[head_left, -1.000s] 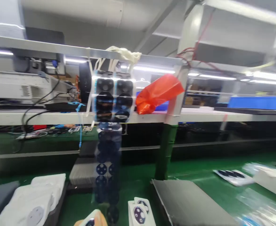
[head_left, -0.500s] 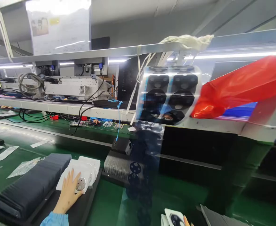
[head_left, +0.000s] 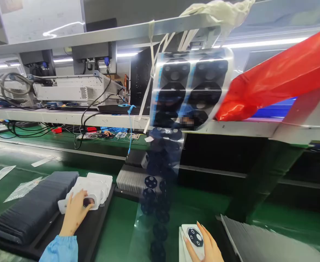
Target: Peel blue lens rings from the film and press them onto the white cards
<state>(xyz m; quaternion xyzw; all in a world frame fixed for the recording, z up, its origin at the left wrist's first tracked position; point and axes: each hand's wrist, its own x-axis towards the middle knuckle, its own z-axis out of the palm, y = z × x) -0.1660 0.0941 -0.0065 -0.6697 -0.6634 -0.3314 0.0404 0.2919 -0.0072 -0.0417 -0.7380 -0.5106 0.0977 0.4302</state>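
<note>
My left hand point(head_left: 75, 212) lies over the top of several overlapping white cards point(head_left: 98, 180) at the left. Its fingers and thumb bend round a dark round piece point(head_left: 89, 202) on the top card and grip that card. At the bottom right, my right hand point(head_left: 206, 244) grips a white card, thumb on one side and fingers on the other. On this card sits a dark octagonal camera-lens piece point(head_left: 195, 236) with pale rings. Between the hands hangs a clear film strip point(head_left: 157, 182) with dark lens-shaped pieces, coming down from a roll point(head_left: 189, 87).
A long stack of dark grey sheets point(head_left: 36, 203) lies on a black tray left of my left hand. Behind stands a row of thin plates point(head_left: 134, 178) beside a black box point(head_left: 136, 159). Grey sheets point(head_left: 269, 240) lie right. A red plastic sheet point(head_left: 274, 76) hangs above.
My left hand's spread fingers have curled round the round piece, and the top card has shifted left. My right hand has come further into view with its card. The view has tilted down.
</note>
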